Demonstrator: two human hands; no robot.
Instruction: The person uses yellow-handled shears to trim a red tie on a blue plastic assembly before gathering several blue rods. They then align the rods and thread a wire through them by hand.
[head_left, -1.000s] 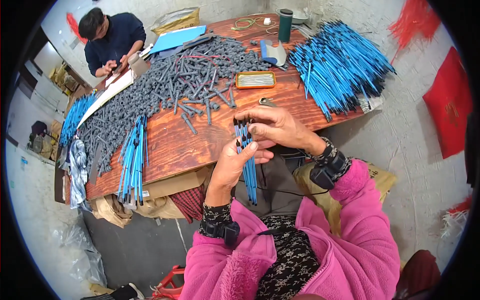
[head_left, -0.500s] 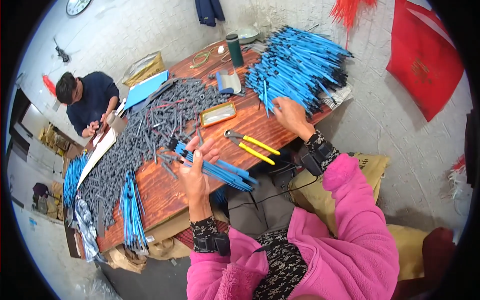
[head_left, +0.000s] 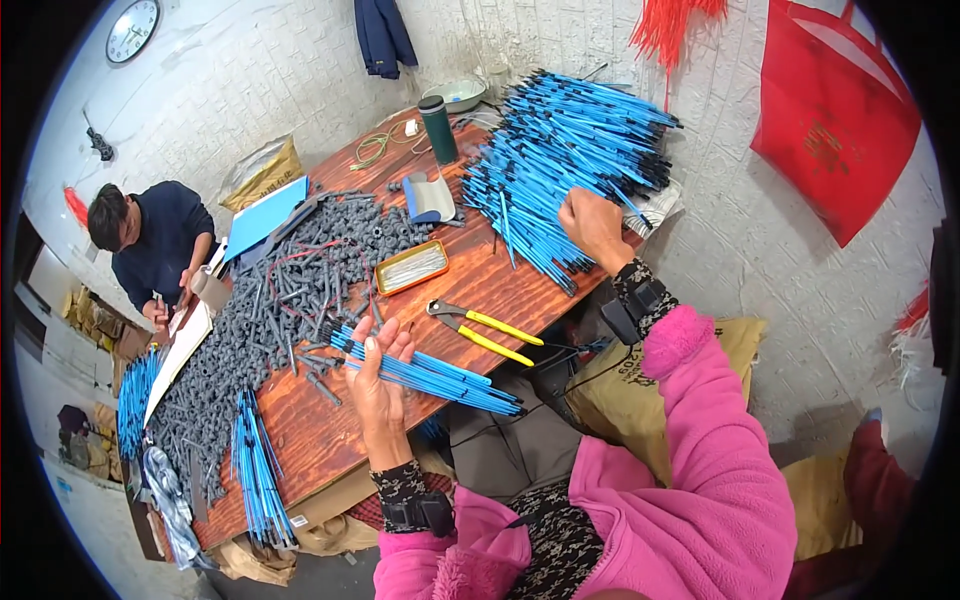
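Clearly, what counts most in space is the right hand point(head_left: 597, 222) against the big pile of blue sticks point(head_left: 570, 140): the hand is at the pile's near edge, with most of the sticks lying beyond it, up and to either side. Their long axes run mostly from upper left to lower right, many with black ends toward the right. The right hand is much nearer to them than the left. Its fingers are curled in, and I cannot tell whether a stick is pinched there

Meanwhile the left hand point(head_left: 381, 398), palm up with its fingers loosely spread, holds a bundle of blue sticks point(head_left: 445, 384) under the thumb. The bundle slants down from left to right, its right end reaching over the person's lap. Between the two hands, yellow-handled pliers point(head_left: 492, 346) lie on the worktop point(head_left: 330, 430), just beside an orange tray point(head_left: 415, 282) of thin pale pins and near the heap of grey parts point(head_left: 300, 270)

Compared with half a second ago, the right hand has shifted from the pile's lower left corner further right along its near edge, its fingers now more tucked, and the whole view has swung a little
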